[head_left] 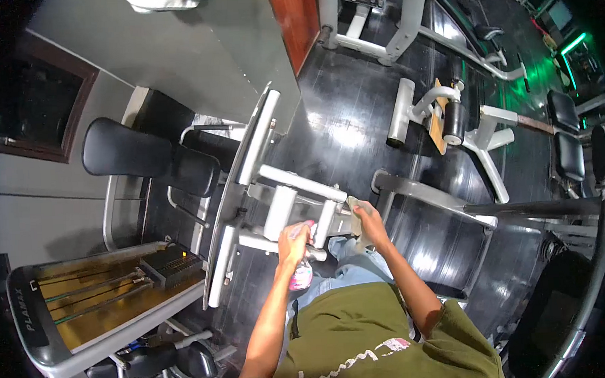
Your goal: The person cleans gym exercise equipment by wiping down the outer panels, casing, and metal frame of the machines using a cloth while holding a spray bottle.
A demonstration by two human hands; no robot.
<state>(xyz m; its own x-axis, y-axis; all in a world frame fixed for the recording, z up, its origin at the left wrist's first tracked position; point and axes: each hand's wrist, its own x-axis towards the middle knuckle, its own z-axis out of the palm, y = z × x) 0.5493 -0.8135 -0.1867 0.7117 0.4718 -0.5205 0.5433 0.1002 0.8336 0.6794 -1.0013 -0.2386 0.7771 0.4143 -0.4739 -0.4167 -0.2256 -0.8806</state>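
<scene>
My left hand (293,247) is closed round the top of a spray bottle (301,277) with a pink label, which hangs below the fingers. In my right hand (370,225) is a pale cloth (357,233), held beside the end of a white metal bar (303,183). Both hands are over the white frame of a gym machine (280,212), in front of my body. Whether the cloth touches the frame, I cannot tell.
At the left are a black padded seat (193,171) and a weight stack housing (109,295). A roller machine (453,122) stands at the upper right. Nearer on the right, a curved grey frame (422,191) rises from the dark floor (340,129).
</scene>
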